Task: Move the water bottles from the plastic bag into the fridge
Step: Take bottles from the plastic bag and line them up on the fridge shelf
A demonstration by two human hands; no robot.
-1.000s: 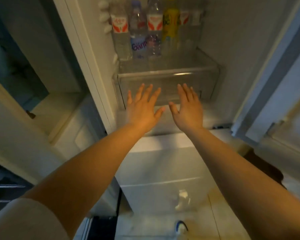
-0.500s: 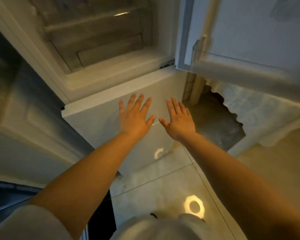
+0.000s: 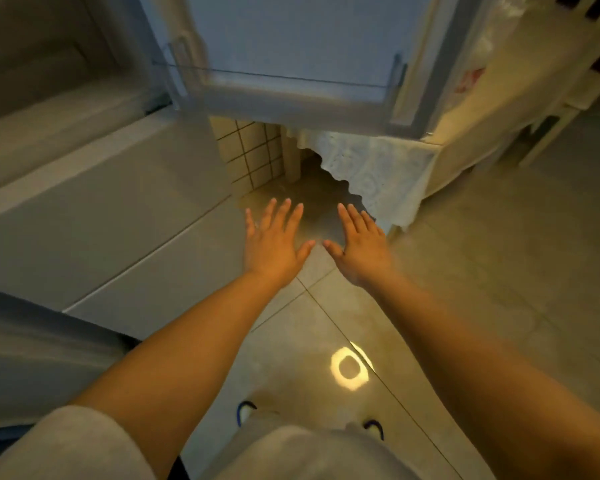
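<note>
Fingers of the left hand (image 3: 274,245) and right hand (image 3: 359,249) are spread straight and hold nothing — both hover side by side over the floor tiles (image 3: 482,271), just below the open fridge door (image 3: 291,64). A second ago they reached toward shelved bottles; the view has since swung from the fridge interior down to the floor, so a fresh bottle likely comes next. No bottle shows now. A pale plastic bag (image 3: 471,74) — contents hidden — hangs right of the door.
</note>
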